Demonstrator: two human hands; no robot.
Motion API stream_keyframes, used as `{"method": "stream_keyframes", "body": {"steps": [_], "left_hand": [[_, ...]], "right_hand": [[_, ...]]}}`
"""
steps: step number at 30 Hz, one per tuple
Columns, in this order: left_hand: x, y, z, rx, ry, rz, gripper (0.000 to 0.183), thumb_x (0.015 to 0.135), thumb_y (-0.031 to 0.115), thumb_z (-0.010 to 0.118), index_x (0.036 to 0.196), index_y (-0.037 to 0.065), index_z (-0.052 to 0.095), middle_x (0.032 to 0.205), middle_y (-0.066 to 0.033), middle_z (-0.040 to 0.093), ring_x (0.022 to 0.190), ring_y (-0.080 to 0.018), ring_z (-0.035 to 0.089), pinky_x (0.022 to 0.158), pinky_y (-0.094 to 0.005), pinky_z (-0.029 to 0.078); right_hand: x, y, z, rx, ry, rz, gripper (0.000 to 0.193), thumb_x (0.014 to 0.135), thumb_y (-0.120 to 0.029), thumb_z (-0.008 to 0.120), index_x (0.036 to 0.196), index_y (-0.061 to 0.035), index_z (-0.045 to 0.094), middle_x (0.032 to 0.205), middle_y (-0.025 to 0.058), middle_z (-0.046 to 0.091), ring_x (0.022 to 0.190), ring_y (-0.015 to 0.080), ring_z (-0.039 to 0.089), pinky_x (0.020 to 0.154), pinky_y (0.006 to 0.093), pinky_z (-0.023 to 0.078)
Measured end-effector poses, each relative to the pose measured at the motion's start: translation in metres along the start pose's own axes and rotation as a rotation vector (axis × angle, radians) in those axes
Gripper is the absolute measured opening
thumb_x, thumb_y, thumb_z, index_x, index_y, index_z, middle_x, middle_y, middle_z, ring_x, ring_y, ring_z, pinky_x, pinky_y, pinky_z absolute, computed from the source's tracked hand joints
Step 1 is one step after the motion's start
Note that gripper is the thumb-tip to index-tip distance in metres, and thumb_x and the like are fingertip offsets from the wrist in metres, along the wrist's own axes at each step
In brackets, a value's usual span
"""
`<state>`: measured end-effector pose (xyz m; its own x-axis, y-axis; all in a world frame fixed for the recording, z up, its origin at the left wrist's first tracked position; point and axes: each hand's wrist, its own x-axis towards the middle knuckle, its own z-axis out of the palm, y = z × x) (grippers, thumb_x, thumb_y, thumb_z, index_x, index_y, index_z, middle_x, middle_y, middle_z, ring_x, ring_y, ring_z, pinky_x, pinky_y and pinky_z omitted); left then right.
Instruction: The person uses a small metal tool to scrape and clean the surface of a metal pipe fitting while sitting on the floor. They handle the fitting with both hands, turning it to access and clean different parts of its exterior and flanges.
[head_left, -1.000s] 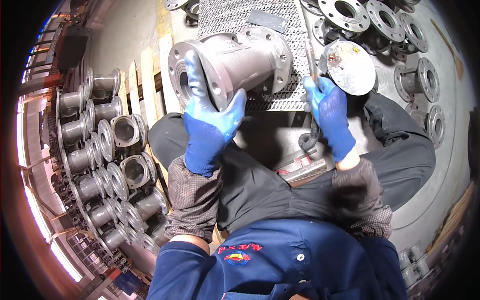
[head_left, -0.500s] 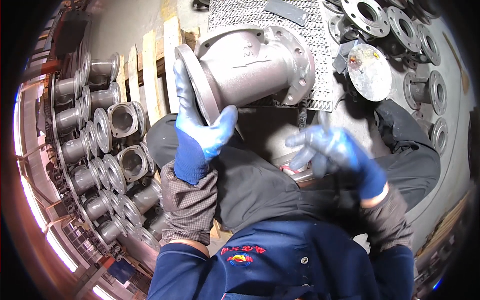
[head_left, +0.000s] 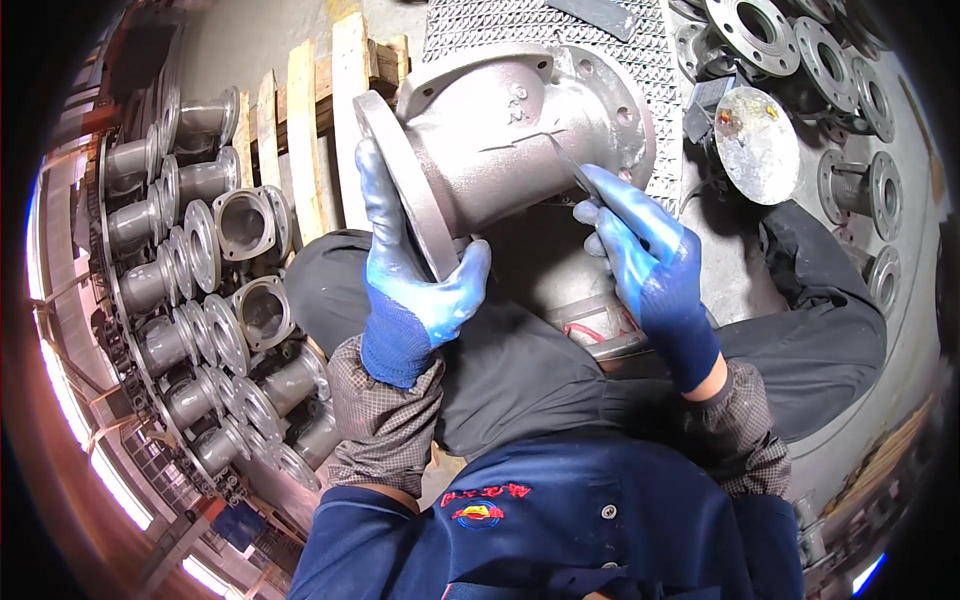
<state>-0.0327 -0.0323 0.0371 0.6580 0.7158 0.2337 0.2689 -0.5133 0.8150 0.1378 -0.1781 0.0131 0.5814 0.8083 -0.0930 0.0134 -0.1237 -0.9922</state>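
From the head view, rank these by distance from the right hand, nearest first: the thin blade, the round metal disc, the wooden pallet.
1. Thin blade: held in the right hand, tip against the flanged casting.
2. Round metal disc: up and right of it.
3. Wooden pallet: far left, beyond the casting.

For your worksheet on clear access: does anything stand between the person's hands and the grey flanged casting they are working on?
Nothing visible does. The left hand already grips the rim of the flanged casting, fingers wrapped over the flange. The right hand holds a thin blade-like tool whose tip lies against the casting's body, with no other thing between.
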Motion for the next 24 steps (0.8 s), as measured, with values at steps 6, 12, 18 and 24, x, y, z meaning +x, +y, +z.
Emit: {"method": "stream_keyframes", "body": {"steps": [6, 12, 18, 24], "left_hand": [[-0.002, 0.002, 0.002, -0.05, -0.001, -0.063, 0.101, 0.071, 0.002, 0.068, 0.153, -0.002, 0.009, 0.159, -0.0162, 0.019, 0.144, -0.0229, 0.024, 0.113, -0.0329, 0.026], [-0.003, -0.001, 0.0, 0.03, -0.007, 0.012, 0.101, 0.071, 0.002, 0.068, 0.153, -0.001, 0.009, 0.159, -0.0165, 0.019, 0.144, -0.0234, 0.024, 0.113, -0.0334, 0.026], [-0.004, -0.003, 0.0, 0.009, 0.003, 0.023, 0.1, 0.071, 0.001, 0.068, 0.152, -0.003, 0.009, 0.158, -0.0168, 0.019, 0.144, -0.0237, 0.024, 0.113, -0.034, 0.026], [-0.004, 0.001, 0.002, -0.073, 0.008, -0.066, 0.1, 0.071, 0.002, 0.068, 0.152, -0.003, 0.009, 0.158, -0.0179, 0.019, 0.144, -0.024, 0.023, 0.113, -0.0343, 0.025]], "right_hand": [[0.008, -0.001, 0.009, -0.085, 0.029, -0.002, 0.04, 0.088, 0.003, 0.056, 0.127, -0.0051, 0.062, 0.092, 0.0092, 0.065, 0.076, 0.0132, 0.059, 0.071, 0.0252, 0.05], [0.015, 0.007, 0.013, -0.377, 0.077, -0.245, 0.044, 0.085, 0.001, 0.056, 0.127, -0.0094, 0.062, 0.096, 0.0123, 0.066, 0.083, 0.0271, 0.064, 0.077, 0.0352, 0.052], [0.014, -0.01, 0.017, -0.711, 0.023, -0.185, 0.039, 0.085, -0.005, 0.055, 0.122, -0.0134, 0.064, 0.097, 0.0139, 0.067, 0.086, 0.0333, 0.065, 0.07, 0.0421, 0.053], [0.017, 0.001, 0.008, -0.525, 0.062, -0.301, 0.041, 0.083, -0.001, 0.056, 0.122, -0.0096, 0.064, 0.095, 0.0141, 0.067, 0.085, 0.0312, 0.065, 0.075, 0.0381, 0.053]]}}
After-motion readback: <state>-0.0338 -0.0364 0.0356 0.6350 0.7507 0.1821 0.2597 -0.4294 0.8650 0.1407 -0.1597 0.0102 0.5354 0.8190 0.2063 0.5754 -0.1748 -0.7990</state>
